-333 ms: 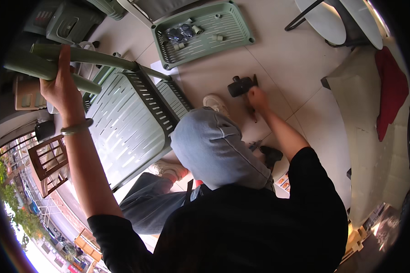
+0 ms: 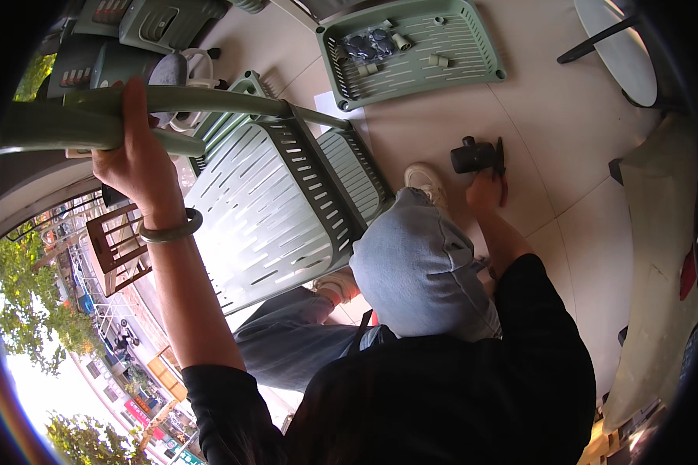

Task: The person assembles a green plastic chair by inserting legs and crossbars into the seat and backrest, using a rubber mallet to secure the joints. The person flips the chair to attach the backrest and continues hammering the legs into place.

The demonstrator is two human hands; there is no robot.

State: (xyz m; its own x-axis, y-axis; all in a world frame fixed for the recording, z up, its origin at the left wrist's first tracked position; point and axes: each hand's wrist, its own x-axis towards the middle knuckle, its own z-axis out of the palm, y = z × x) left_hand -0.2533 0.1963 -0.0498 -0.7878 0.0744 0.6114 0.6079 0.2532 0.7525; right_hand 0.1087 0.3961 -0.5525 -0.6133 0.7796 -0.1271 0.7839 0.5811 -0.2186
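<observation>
On the far left, the left hand [image 2: 138, 164] is closed on a pair of thick green tubes [image 2: 186, 101], one finger hooked over the upper one. Just right of them stands a slotted green shelf unit [image 2: 244, 213]. On the right, over the tiled floor [image 2: 558, 167], the right hand [image 2: 485, 190] is bunched at a black mallet [image 2: 473, 156]; its handle is hidden, so I cannot tell how the fingers wrap it. Red-handled pliers [image 2: 501, 163] show just to the right of that hand, whereas a moment ago they showed on its left.

The whole view has swung: the shelf unit and the far slotted tray [image 2: 392, 98], holding short connectors [image 2: 400, 42] and a clear bag of dark parts [image 2: 368, 45], now sit farther right. A red cloth [image 2: 686, 275] at the far right has nearly left sight, and an illustrated sheet by the knee is no longer visible.

Stacked stools [image 2: 163, 23] at far left bear small red-marked labels; outdoors, near left, hang a red sign [image 2: 139, 412] and a green sign [image 2: 186, 456], lettering too small to tell.
</observation>
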